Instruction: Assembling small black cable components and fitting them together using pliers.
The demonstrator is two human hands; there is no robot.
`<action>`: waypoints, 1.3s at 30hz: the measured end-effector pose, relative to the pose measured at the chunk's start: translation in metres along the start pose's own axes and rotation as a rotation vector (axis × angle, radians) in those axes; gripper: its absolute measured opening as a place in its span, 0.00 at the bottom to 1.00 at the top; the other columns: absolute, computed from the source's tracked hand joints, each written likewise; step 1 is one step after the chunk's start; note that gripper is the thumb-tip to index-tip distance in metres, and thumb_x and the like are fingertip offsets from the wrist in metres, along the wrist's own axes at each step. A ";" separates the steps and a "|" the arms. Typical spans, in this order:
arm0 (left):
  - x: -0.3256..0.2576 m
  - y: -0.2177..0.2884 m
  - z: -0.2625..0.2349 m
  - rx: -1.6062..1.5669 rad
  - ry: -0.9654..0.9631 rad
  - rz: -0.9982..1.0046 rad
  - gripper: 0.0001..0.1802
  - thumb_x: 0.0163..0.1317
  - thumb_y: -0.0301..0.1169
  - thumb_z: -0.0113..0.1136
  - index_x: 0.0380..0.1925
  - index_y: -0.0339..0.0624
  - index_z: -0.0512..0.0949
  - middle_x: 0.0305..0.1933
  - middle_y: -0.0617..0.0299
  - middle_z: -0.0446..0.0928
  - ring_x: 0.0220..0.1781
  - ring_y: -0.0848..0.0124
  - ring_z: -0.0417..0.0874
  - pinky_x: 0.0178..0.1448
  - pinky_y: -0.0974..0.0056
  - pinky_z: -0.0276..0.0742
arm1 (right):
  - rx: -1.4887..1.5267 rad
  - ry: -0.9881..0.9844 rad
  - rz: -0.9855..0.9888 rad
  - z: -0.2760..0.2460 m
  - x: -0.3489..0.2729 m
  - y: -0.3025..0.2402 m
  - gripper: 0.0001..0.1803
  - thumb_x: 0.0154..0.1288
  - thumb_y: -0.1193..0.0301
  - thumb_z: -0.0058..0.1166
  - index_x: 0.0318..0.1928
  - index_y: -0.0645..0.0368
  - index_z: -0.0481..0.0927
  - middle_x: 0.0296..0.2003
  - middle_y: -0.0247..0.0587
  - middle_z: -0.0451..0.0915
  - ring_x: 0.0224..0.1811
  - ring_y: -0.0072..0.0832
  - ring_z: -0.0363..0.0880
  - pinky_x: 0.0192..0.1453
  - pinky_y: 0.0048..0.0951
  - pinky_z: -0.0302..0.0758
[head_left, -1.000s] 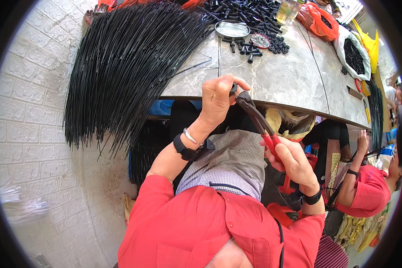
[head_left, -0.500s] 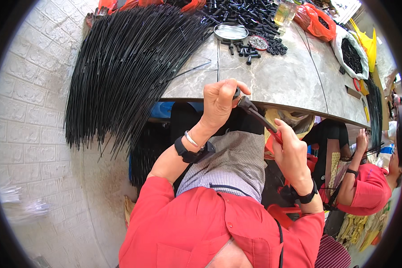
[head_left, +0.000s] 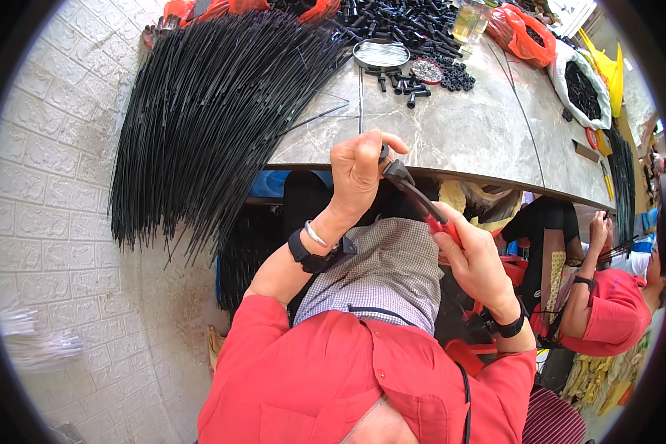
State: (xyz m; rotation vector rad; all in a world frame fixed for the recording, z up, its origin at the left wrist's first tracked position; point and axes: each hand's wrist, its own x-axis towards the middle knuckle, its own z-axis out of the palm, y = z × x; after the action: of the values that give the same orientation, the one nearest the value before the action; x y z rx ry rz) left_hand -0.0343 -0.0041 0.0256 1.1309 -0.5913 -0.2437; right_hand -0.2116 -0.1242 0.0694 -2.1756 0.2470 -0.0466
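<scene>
Just over the table's near edge, my left hand (head_left: 357, 174) is closed with a small black cylindrical part (head_left: 384, 152) pinched between thumb and fingers. Most of that part is hidden by the fingers. Red-handled pliers (head_left: 419, 200) are gripped in my right hand (head_left: 475, 255), to the right of and nearer than the left. Their dark jaws reach up to the black part, close to my left fingertips. Whether the jaws bite on it cannot be made out.
A thick bundle of long black rods (head_left: 200, 118) overhangs the table (head_left: 451, 133) at left. Black bolt-like pieces (head_left: 403, 22), a round dish of pale pins (head_left: 381, 52) and a small dish (head_left: 426, 71) lie at the back. A co-worker (head_left: 607, 311) sits at right.
My right hand has shifted slightly left and down with the pliers. My left hand has drifted a little left, still pinching the black part.
</scene>
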 end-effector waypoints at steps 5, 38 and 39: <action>0.001 0.002 0.000 0.031 0.044 -0.015 0.25 0.68 0.42 0.43 0.23 0.32 0.77 0.20 0.66 0.74 0.16 0.85 0.63 0.20 0.77 0.56 | 0.018 0.069 -0.026 0.001 -0.001 0.006 0.23 0.64 0.76 0.52 0.61 0.60 0.68 0.27 0.48 0.76 0.28 0.39 0.78 0.35 0.31 0.73; -0.001 0.006 0.007 0.091 0.005 0.027 0.28 0.68 0.45 0.43 0.23 0.30 0.79 0.16 0.68 0.69 0.15 0.84 0.61 0.20 0.74 0.54 | -0.186 0.138 -0.122 0.000 -0.002 -0.001 0.18 0.62 0.78 0.53 0.53 0.60 0.71 0.37 0.52 0.77 0.39 0.47 0.79 0.38 0.39 0.74; -0.001 0.006 0.007 0.109 0.004 0.027 0.28 0.68 0.44 0.42 0.23 0.30 0.79 0.15 0.68 0.69 0.15 0.84 0.61 0.20 0.75 0.54 | -0.186 0.139 -0.121 0.001 -0.002 -0.001 0.18 0.62 0.78 0.53 0.53 0.60 0.71 0.37 0.52 0.77 0.39 0.47 0.79 0.38 0.39 0.74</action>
State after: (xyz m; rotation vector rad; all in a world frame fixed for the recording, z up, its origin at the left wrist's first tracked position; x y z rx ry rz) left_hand -0.0393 -0.0065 0.0325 1.2279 -0.6214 -0.1877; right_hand -0.2135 -0.1225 0.0696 -2.3741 0.2054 -0.2532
